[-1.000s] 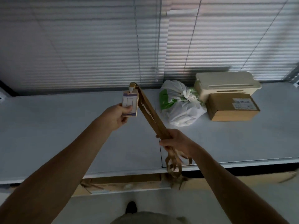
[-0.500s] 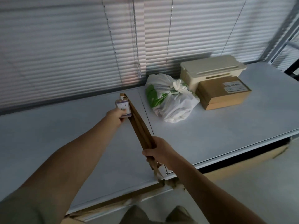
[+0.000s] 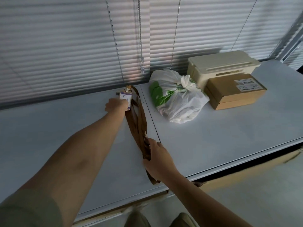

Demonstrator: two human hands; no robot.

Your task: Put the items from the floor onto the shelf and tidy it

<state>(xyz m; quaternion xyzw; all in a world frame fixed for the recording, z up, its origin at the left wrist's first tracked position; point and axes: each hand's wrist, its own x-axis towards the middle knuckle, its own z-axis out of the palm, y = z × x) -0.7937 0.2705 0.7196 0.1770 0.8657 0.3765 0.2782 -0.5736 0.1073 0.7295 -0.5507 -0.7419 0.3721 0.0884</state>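
Note:
A brown lanyard strap (image 3: 138, 123) with a white and purple badge card (image 3: 125, 98) lies stretched along the white shelf top (image 3: 65, 128). My left hand (image 3: 116, 104) holds the badge card near the back of the shelf, close to the blinds. Nearer the front edge, my right hand (image 3: 158, 158) grips the bunched end of the strap, whose loop hangs just past the hand. The strap rests on the shelf between the two hands.
Right of the strap sit a tied white and green plastic bag (image 3: 176, 97), a brown cardboard box (image 3: 235, 90) and a cream plastic box (image 3: 221, 66) behind it. Window blinds (image 3: 82, 38) with hanging cords back the shelf. Cardboard shows below the shelf edge.
Both hands have lowered the lanyard from the air onto the shelf. The badge moved back toward the blinds, and the strap now lies flat between the hands.

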